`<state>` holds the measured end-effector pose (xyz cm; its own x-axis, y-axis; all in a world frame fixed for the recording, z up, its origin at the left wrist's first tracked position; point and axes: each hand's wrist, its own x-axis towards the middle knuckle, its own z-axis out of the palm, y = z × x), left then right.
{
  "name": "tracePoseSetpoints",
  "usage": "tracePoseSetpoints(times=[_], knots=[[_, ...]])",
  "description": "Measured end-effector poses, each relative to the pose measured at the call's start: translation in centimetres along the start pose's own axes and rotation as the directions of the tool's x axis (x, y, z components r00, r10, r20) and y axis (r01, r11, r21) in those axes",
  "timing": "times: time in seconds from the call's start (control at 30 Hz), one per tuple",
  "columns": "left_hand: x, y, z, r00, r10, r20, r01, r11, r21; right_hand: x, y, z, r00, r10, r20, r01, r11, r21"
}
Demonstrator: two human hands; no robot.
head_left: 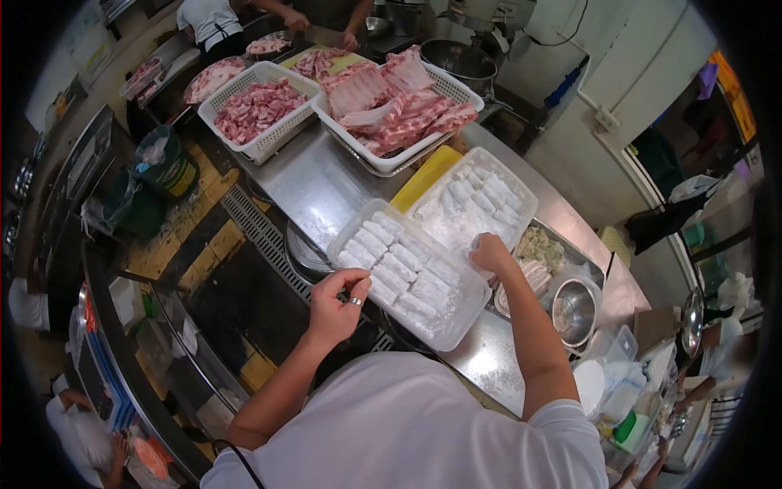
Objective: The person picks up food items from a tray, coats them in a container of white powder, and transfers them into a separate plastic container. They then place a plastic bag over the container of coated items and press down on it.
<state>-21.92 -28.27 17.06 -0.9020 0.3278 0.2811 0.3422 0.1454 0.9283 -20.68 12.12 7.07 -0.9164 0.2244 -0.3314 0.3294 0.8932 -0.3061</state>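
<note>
A clear plastic tub (464,330) holds rows of white, powder-coated rolls (397,269). My left hand (338,306), with a ring on one finger, is at the tub's left rim. Its thumb and forefinger are pinched together, and whether anything is between them is too small to tell. Beyond lies a second clear tub (531,198) with loose white powder (444,222) and more coated rolls (485,196). Over its near edge, my right hand (491,254) is closed with fingertips down at the powder; what they hold is hidden.
White baskets of cut meat (259,110) and rib racks (399,98) stand farther along the steel counter (305,187). A yellow board (425,178) lies beside the tubs. At right are a metal bowl (574,312) and a tray of pale food (538,248). Co-workers stand at the back.
</note>
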Motion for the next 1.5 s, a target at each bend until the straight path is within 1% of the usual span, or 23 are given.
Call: tracePoseSetpoints(times=[0.1, 0.2, 0.3, 0.33, 0.37, 0.4, 0.43, 0.5, 0.53, 0.63, 0.73, 0.83, 0.93, 0.97, 1.07, 1.1, 1.17, 1.23, 1.27, 1.37, 1.47, 1.5], knots=[[0.1, -0.2, -0.2, 1.0, 0.013, -0.007, -0.013, 1.0, -0.005, -0.7, -1.6, -1.1, 0.99, 0.065, 0.125, -0.054, 0.995, -0.087], [0.2, -0.2, 0.0, 1.0, 0.028, 0.001, -0.028, 0.999, -0.017, 0.9, -1.1, 1.8, 0.997, -0.064, 0.04, 0.066, 0.997, -0.05], [0.4, 0.1, -0.1, 0.999, 0.022, 0.025, -0.021, 1.0, -0.013, 2.1, -1.3, 2.7, 0.989, -0.023, -0.144, 0.052, 0.978, 0.204], [0.5, 0.1, -0.1, 0.999, 0.021, 0.025, -0.02, 1.0, -0.017, 2.3, -1.2, 2.7, 0.984, 0.07, -0.162, 0.008, 0.9, 0.436], [0.6, 0.0, -0.1, 0.999, 0.02, 0.025, -0.019, 1.0, -0.021, 2.5, -1.0, 2.6, 0.974, 0.163, -0.157, -0.024, 0.766, 0.643], [0.6, -0.1, -0.1, 1.0, 0.018, 0.023, -0.018, 1.0, -0.024, 2.7, -0.7, 2.3, 0.959, 0.251, -0.129, -0.044, 0.584, 0.81], [0.6, -0.1, -0.2, 0.999, 0.023, 0.022, -0.023, 1.0, -0.016, 2.8, -0.1, 1.7, 0.961, 0.259, -0.093, -0.112, 0.676, 0.729], [0.7, -0.1, -0.5, 0.999, 0.034, 0.018, -0.034, 0.999, 0.001, 1.9, 0.3, 0.7, 0.99, 0.139, 0.012, -0.127, 0.864, 0.487], [0.6, -0.3, -0.5, 1.0, 0.028, 0.009, -0.028, 1.0, 0.001, 1.5, 0.1, 0.1, 0.993, 0.091, 0.075, -0.111, 0.93, 0.349], [0.5, -0.7, -0.4, 1.0, 0.02, -0.009, -0.02, 1.0, -0.004, 1.1, -0.8, 1.8, 0.993, -0.01, -0.118, 0.034, 0.979, 0.203], [0.6, -0.6, -0.2, 1.0, 0.02, 0.011, -0.019, 1.0, -0.011, 2.1, -2.2, 2.6, 0.986, -0.121, -0.113, 0.133, 0.985, 0.108], [0.7, -0.4, -0.1, 1.0, 0.019, 0.016, -0.019, 1.0, -0.015, 1.7, -3.4, 0.7, 0.979, 0.039, -0.2, 0.034, 0.936, 0.35], [0.7, -0.8, -0.1, 1.0, 0.03, -0.009, -0.03, 0.999, -0.014, 1.1, -2.7, 0.1, 0.947, 0.163, -0.276, -0.035, 0.908, 0.417], [0.6, -1.0, -0.3, 0.999, 0.033, -0.007, -0.033, 0.999, -0.005, 0.7, -2.5, 0.2, 0.961, 0.14, -0.238, -0.051, 0.937, 0.345], [0.5, -0.9, -0.7, 1.0, 0.03, -0.003, -0.03, 1.0, 0.003, 0.7, -0.9, 1.6, 0.955, 0.03, -0.294, 0.032, 0.978, 0.205], [0.4, -0.8, -0.8, 1.0, 0.025, -0.004, -0.025, 1.0, 0.001, 0.5, -1.2, 1.1, 0.967, 0.122, -0.225, -0.043, 0.944, 0.327], [0.2, -0.9, -0.9, 1.0, 0.011, -0.01, -0.011, 1.0, -0.003, -0.3, -2.8, -0.9, 0.96, 0.274, -0.049, -0.206, 0.818, 0.537], [0.2, -0.9, -0.8, 1.0, 0.012, -0.009, -0.012, 1.0, -0.013, 0.1, -2.6, -0.5, 0.981, 0.189, -0.04, -0.172, 0.949, 0.265], [0.2, -0.9, -0.7, 1.0, 0.02, -0.004, -0.02, 1.0, -0.021, 0.2, -2.5, -0.2, 0.988, 0.15, -0.026, -0.146, 0.982, 0.121], [0.3, -0.7, -0.6, 1.0, 0.026, 0.003, -0.026, 0.999, -0.041, 1.0, -1.4, 2.4, 0.993, -0.044, -0.107, 0.061, 0.985, 0.16], [0.2, -0.5, -0.7, 0.999, 0.03, 0.01, -0.03, 0.999, -0.029, 1.5, -1.7, 2.0, 0.996, -0.002, -0.088, 0.017, 0.985, 0.172], [0.2, -0.4, -0.7, 0.999, 0.034, 0.014, -0.033, 0.999, -0.021, 1.5, -1.8, 1.9, 0.991, 0.054, -0.125, -0.012, 0.948, 0.319]])
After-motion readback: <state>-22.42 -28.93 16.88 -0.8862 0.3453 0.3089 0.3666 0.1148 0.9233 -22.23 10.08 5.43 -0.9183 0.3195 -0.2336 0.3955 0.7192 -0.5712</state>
